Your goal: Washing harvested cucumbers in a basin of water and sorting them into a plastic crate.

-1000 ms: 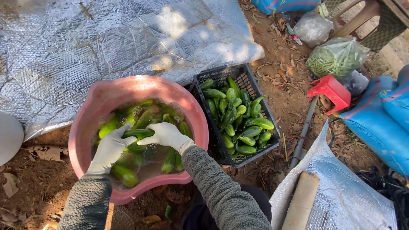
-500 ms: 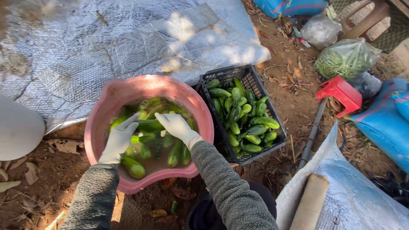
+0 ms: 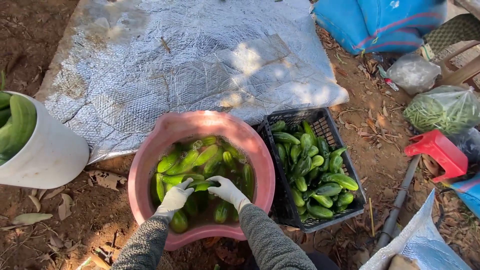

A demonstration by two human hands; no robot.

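A pink plastic basin (image 3: 150,165) sits on the dirt, filled with murky water and several green cucumbers (image 3: 200,156). Both my hands wear white gloves and reach into the basin. My left hand (image 3: 175,198) and my right hand (image 3: 225,190) close together on one cucumber (image 3: 199,186) near the basin's front. Grey knitted sleeves cover both forearms. To the right, touching the basin, stands a black plastic crate (image 3: 280,200) holding several more cucumbers (image 3: 315,175).
A white bucket (image 3: 47,155) with cucumbers stands at the left. A silvery sheet (image 3: 190,65) lies beyond the basin. At the right are a red stool (image 3: 440,152), a bag of green beans (image 3: 442,110), blue sacks (image 3: 385,22), a metal pipe (image 3: 397,205) and a white sack (image 3: 425,245).
The camera view has shifted, so the white bucket shows more at the left. My hands have drawn closer together over one cucumber near the basin's front.
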